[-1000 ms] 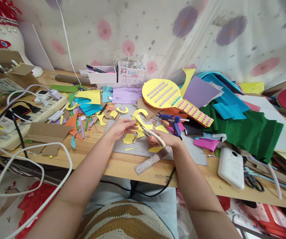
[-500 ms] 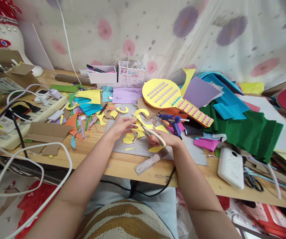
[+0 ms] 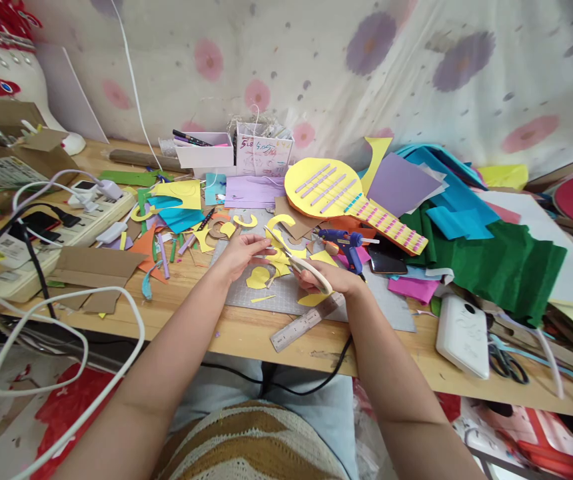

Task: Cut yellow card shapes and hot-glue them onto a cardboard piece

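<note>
Here, the fingers of my right hand (image 3: 337, 278) grip the white-handled metal scissors (image 3: 322, 277) over the flat grey mat (image 3: 240, 293), near a curved yellow paper piece (image 3: 281, 219), probably so they can open freely; whether my left hand (image 3: 241, 256) pinches something, I cannot tell.

Passable: front strip of pale wooden tabletop (image 3: 244, 325), left of long silver metal ruler (image 3: 299, 327) | Blocking centre: cream-handled steel scissors (image 3: 298, 263) | Blocking right: blue pistol-shaped plastic glue gun (image 3: 349, 251)

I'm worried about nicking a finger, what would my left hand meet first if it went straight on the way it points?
Likely the scissors, their blades lying just ahead of your left hand in this view, though depth is unclear.
</note>
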The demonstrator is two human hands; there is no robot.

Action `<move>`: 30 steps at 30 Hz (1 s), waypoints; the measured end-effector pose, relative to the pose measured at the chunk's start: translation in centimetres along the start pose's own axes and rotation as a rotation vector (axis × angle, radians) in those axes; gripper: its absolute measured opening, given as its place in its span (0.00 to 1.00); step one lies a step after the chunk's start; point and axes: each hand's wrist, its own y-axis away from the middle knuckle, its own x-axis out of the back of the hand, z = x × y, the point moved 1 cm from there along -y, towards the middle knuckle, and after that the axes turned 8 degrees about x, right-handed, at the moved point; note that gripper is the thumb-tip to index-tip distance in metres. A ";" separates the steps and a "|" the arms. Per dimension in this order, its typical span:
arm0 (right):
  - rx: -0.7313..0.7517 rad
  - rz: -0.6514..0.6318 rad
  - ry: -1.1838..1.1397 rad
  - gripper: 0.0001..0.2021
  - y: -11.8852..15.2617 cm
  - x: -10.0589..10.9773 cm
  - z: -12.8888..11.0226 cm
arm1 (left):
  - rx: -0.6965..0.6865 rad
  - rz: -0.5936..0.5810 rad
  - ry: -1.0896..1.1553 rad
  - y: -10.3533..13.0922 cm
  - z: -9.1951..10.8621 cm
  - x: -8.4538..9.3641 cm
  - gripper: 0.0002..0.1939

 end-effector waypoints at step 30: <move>-0.028 0.009 -0.017 0.26 0.1 0.1 0.1 | 0.066 -0.090 0.055 -0.3 -0.2 0.3 0.04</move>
